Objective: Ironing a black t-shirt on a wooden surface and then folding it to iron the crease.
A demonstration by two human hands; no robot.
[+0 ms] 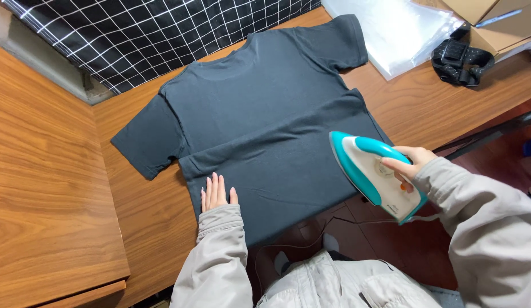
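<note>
A dark grey T-shirt [265, 114] is lying back-up across the wooden table [49, 171], and everything here is placed against it. Its hem is hanging a little over the table's near edge, towards the person.

At the shirt's lower left corner, the left hand [215, 193] is resting flat, fingers straight and close together, palm down on the fabric; its grip is closing on nothing, only pressing the cloth to the table. The pale grey sleeve is running back from it towards the person.

Across the middle of the shirt, from under one sleeve to the other, a long crease is showing, and softer ripples are lying below it. The upper back and the short sleeves are looking fairly flat. Judging by that, the smoothing is only partly done: the band around the crease and the lower part appear left to do.

At the shirt's right edge, the right hand [411, 165] is wrapping its grip round the handle of a teal and white iron [377, 174], which is tilted up with its point towards the shirt, seemingly lifted off the cloth. Its cord is trailing below the hem.

Beyond the shirt's collar a black checked cloth [163, 34] is lying; past the right sleeve, clear plastic sheeting [402, 28] and a black strap [459, 63].
</note>
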